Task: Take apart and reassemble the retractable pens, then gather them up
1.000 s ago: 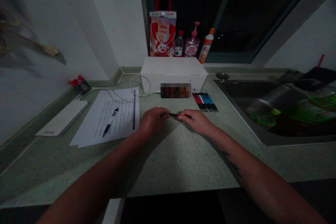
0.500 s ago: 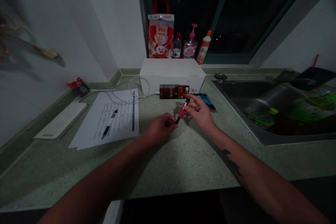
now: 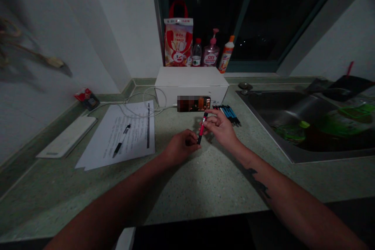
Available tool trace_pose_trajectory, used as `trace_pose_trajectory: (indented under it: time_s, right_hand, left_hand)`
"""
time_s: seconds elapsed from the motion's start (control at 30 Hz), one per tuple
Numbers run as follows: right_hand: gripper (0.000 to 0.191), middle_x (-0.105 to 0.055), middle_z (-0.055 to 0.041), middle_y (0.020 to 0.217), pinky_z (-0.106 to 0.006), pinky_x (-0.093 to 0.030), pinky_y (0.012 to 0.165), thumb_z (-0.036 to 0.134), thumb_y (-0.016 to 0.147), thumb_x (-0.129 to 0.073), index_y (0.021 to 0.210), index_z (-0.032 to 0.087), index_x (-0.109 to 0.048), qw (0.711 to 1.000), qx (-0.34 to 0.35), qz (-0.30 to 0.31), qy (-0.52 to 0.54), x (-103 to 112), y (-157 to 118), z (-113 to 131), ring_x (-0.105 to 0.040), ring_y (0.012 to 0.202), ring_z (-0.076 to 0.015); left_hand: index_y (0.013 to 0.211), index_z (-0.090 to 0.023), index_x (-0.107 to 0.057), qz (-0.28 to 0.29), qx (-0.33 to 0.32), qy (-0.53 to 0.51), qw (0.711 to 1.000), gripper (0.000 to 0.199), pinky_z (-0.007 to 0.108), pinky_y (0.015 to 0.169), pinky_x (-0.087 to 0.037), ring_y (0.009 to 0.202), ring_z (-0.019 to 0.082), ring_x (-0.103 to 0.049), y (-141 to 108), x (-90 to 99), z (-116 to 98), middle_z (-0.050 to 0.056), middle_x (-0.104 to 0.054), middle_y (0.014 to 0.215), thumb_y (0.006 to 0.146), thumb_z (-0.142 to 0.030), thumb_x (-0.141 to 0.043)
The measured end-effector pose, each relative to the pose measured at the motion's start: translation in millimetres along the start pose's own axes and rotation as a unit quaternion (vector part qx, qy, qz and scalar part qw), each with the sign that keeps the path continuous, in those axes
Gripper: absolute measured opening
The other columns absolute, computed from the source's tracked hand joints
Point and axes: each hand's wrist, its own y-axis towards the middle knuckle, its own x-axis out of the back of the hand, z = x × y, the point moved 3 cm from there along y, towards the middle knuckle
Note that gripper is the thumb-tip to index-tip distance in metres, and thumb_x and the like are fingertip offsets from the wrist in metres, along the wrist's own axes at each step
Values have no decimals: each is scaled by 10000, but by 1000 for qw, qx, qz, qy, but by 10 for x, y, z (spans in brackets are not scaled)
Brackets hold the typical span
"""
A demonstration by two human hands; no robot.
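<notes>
- The right hand [image 3: 221, 129] sits at centre, its thumb and fingers pinching the barrel of a red-and-black pen [image 3: 202, 128], with the other fingers loosely spread
- That pen stands slightly tilted in the air above the countertop, between the two hands, its lower tip at the left hand's fingertips
- The left hand [image 3: 181, 147] is curled just left of centre; from here I cannot tell whether it grips the pen or only touches its tip
- Speckled green countertop [image 3: 187, 187] runs under both hands
- To the left lie printed paper sheets [image 3: 137, 133] with a black pen [image 3: 120, 146] on top, and beyond them a flat white pad [image 3: 67, 137]
- To the right, a stainless steel sink [image 3: 281, 125] holds green items
- Ahead of the hands, a row of blue, black and red pens [image 3: 230, 115] lies just beside a blurred phone [image 3: 193, 104]
- The phone sits against a white box [image 3: 190, 80], and a white cable [image 3: 140, 103] loops to its left
- A small red packet [image 3: 87, 99] lies in the far left corner
- Upper centre, on the window ledge, stand a red-handled bag [image 3: 178, 41], a water bottle [image 3: 197, 52], a pump bottle [image 3: 211, 52] and a squeeze bottle [image 3: 226, 54]
</notes>
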Motion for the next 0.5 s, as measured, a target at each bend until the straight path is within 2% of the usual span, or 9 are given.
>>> trace_pose_trajectory:
  time_s: [0.13,0.27,0.4,0.5]
  right_hand:
    - [605,-724,30,805,-283,-588,568,479,783,-828,1276,280,-540,1000,-4,6,-5,2,-2,-13,-722,660,-174]
    - [569,-712,29,808,-298,-593,587,467,795,-817,1266,276,-562,1000,-1,14,-6,0,2,-2,-721,684,-178]
    - [750,-710,24,834,-310,-593,616,434,827,-793,1482,318,-447,1000,6,19,-5,-10,-12,16,-707,708,-176]
    - [859,-731,2,887,-314,-582,632,433,830,-790,1565,340,-357,999,-10,38,-11,-45,-34,-52,-695,706,-172]
  left_hand:
    - [861,-208,-567,2,-3,-8,1000,211,288,712,-486,711,151,-652,-2,-11,14,-28,-673,739,758,-201,-751]
    - [862,-206,-573,-1,-2,-11,1000,212,286,715,-487,722,154,-660,-5,1,8,-26,-678,742,751,-195,-753]
    - [873,-202,-573,-1,-3,-8,1000,211,288,707,-484,710,154,-650,-10,14,-12,-25,-672,741,756,-209,-748]
    - [869,-202,-573,-1,-13,-12,1000,202,294,706,-487,701,153,-642,1,18,1,-25,-666,742,763,-223,-744]
